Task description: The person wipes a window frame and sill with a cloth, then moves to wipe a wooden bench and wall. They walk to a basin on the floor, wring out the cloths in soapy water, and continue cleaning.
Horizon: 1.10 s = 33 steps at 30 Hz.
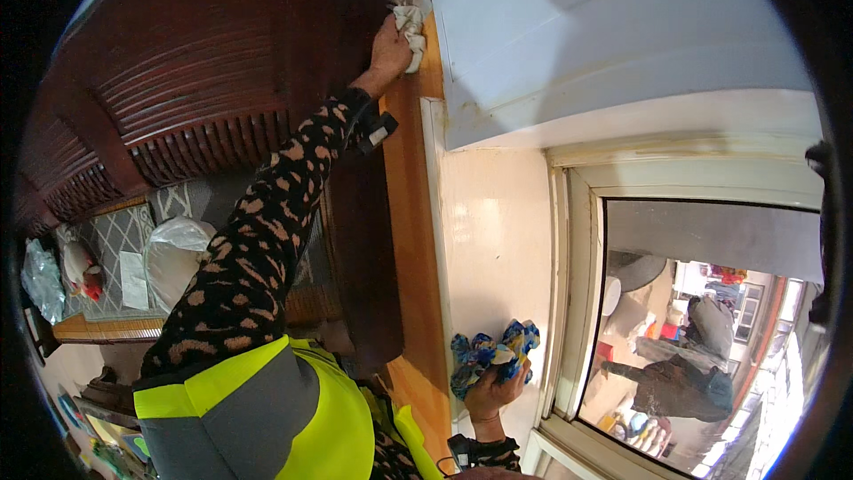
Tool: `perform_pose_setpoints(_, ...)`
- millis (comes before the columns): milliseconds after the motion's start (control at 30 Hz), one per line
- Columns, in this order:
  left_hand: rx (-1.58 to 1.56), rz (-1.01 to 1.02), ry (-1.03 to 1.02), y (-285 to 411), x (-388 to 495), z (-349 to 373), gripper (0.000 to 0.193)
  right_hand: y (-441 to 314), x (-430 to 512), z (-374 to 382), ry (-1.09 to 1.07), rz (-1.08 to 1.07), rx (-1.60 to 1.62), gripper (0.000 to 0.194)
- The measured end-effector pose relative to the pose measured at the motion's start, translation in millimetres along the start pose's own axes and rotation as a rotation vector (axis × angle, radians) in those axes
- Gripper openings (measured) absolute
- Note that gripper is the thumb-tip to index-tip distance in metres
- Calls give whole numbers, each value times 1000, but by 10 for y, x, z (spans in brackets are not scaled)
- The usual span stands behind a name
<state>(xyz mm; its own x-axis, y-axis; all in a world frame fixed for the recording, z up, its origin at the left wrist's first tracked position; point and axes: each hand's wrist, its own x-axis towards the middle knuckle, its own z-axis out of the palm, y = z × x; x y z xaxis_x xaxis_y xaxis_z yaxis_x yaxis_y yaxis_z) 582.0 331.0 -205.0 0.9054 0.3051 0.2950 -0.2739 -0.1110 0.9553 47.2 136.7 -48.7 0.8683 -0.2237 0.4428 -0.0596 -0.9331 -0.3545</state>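
My left hand [393,48] reaches far up the view and grips a crumpled off-white cloth [412,23]. That cloth lies against the orange-brown wooden strip [412,200], beside the dark carved wooden seat back [220,73]. Lower down, my right hand [496,392] clutches a bunched blue, white and yellow patterned cloth [493,352]. It rests on the glossy cream surface [500,233] beside the window frame [560,293]. Part of each cloth is hidden by the fingers.
A wooden seat carries a grey patterned mat [113,233], a clear plastic bag [43,280], a white paper [134,280] and a round plastic-wrapped item [176,257]. A pale blue panel [633,33] borders the cream surface. Through the window glass [693,340] show covered objects outdoors.
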Motion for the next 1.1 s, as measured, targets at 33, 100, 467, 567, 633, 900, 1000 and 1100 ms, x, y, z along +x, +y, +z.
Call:
perform_pose_setpoints(33, 56, -4, -1, -154, 22, 13, 44, 2, -9, 5, -5, 24, 0, 25)
perform_pose_setpoints(100, 20, -34, 14, -472, -139, 14, 46, -7, -19, 1, -7, 49, -19, 23)
perform_pose_setpoints(467, -453, -625, 63, -644, -1075, 53, 50, -5, -50, -38, -15, 71, -95, 27)
perform_pose_setpoints(567, -59, 97, 2, -515, -545, 44, 47, 29, -120, -95, -107, 168, -53, 51)
perform_pose_setpoints(633, 74, -6, 1, -584, -170, 81, 57, 52, -171, -124, -131, 113, -124, 50)
perform_pose_setpoints(900, -370, -591, -13, -562, -1076, -32, 55, 76, -131, -164, -256, 118, -31, 61)
perform_pose_setpoints(1000, -290, -309, -70, 9, -1173, -111, 51, 80, -80, -175, -291, 45, -85, 64)
perform_pose_setpoints(1100, -26, 59, -34, 422, -510, -110, 44, 124, -115, -148, -225, 1, -8, 61)
